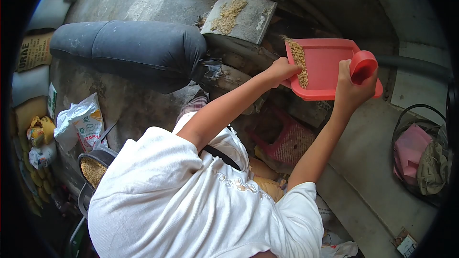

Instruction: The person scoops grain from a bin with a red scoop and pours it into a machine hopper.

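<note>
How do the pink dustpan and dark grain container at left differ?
The dustpan is pink; the container is dark. The left hand and right hand hold the dustpan; neither touches the container. Grain lies along one dustpan edge but spreads across the container's visible opening. Both contain tan grain.

soft daylight leaves a pale sheen on the concrete floor (148,0) at upper left; shadow gathers at upper right. the red scoop (330,64) looks fairly sharp. wide-angle curvature bends the black-vignetted edges.
</note>
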### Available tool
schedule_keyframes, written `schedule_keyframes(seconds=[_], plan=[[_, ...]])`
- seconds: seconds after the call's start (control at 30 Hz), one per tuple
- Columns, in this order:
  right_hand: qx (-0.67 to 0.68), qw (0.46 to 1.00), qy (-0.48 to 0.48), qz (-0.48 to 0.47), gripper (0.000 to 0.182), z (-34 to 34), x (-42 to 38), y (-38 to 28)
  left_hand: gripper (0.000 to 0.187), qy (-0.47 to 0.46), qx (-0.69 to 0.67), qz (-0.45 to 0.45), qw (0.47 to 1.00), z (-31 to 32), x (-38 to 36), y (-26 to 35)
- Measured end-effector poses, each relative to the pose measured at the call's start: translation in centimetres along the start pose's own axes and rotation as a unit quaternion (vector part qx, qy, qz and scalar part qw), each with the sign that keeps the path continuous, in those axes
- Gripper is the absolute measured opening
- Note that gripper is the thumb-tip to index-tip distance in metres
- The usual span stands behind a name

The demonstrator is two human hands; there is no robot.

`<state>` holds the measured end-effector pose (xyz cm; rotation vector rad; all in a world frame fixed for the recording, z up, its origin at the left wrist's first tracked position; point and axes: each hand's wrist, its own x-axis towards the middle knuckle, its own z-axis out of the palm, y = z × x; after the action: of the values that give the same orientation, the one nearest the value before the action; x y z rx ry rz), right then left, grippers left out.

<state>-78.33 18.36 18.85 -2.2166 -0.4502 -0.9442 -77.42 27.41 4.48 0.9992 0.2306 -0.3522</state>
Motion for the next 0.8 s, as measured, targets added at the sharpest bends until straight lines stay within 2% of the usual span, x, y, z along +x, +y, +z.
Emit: schedule_keyframes(seconds=[0.33,0.53,0.8], plan=[[-0.002,0.999,0.019,-0.028,0.026,-0.03,0.00,0.48,0.026,0.006,0.006,-0.004,1.000,0.18,0.06,-0.24],[0.001,1.000,0.001,0.004,0.023,-0.47,-0.21,0.28,0.026,0.003,0.003,0.000,1.000,0.43,0.09,-0.45],[0.001,1.000,0.011,-0.012,0.025,-0.43,-0.10,0.19,0.026,0.003,0.002,-0.002,1.000,0.38,0.16,-0.47]])
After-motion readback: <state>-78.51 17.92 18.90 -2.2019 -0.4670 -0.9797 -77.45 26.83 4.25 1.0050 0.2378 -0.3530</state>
